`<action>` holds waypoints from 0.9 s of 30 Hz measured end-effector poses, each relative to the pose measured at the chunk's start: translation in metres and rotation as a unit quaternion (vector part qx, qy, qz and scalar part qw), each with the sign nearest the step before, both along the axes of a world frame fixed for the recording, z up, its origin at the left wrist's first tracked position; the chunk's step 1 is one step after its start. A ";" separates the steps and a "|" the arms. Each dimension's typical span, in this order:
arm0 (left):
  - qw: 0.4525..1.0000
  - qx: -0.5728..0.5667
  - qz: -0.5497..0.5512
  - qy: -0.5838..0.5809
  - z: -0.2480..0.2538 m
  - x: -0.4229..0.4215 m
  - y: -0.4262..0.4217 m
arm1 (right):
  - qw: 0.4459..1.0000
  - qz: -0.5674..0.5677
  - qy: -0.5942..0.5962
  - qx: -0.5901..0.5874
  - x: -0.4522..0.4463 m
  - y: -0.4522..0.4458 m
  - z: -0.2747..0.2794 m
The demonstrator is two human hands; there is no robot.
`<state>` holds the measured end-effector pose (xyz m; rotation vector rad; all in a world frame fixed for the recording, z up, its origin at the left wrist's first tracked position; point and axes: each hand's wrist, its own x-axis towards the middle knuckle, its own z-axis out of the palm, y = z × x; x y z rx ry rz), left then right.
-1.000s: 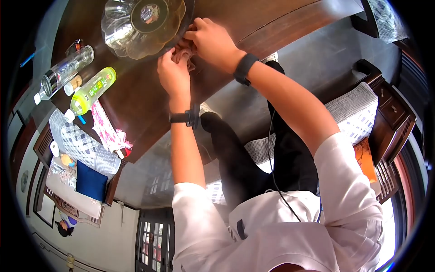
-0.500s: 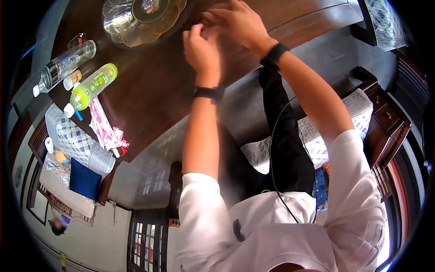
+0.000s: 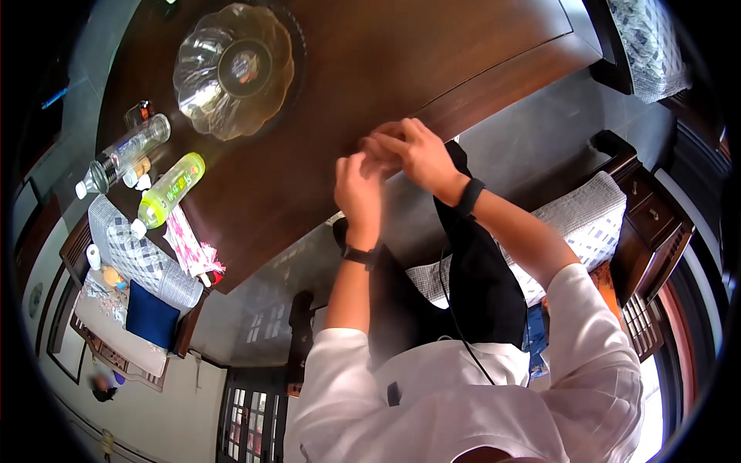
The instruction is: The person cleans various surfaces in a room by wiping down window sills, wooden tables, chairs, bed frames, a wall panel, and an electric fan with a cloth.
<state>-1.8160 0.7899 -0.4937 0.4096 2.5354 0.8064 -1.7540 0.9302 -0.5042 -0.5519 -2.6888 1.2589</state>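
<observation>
Between my two hands I make out a blurred brownish item (image 3: pixel 378 148), raised over the near side of the desk (image 3: pixel 289 201); I can't tell its edges from the fingers around it. My left hand (image 3: pixel 360 189) has its fingers curled inward, and my right hand (image 3: pixel 423 158) meets it with bent fingertips. The two are together or almost so; how firmly either pinches the item I cannot tell.

I'd judge the handling to be midway: the item is up at the fingers and not yet set down, so letting go of it is left. Nothing I see marks any part as finished.

The near edge runs slantwise just beside my hands, with the floor and my legs beyond it. Far and left, the scalloped glass bowl (image 3: pixel 199 86) stands well apart, and wood stretches between it and me, and off to the right. Farther left, a green bottle (image 3: pixel 176 189), a clear bottle (image 3: pixel 137 150) and a pink-and-white cloth (image 3: pixel 187 243) limit leftward reach.
</observation>
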 end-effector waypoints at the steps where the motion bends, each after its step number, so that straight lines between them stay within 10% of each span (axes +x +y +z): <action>1: 1.000 -0.002 0.004 0.014 0.000 -0.004 0.007 | 1.000 -0.001 0.010 0.009 -0.007 0.005 -0.005; 15: 0.997 0.068 0.005 0.033 -0.010 -0.037 0.198 | 0.990 -0.063 -0.022 0.121 -0.033 0.176 -0.002; 27: 0.998 0.004 0.054 -0.034 0.013 0.053 0.118 | 0.997 0.030 -0.060 0.023 0.034 0.113 0.011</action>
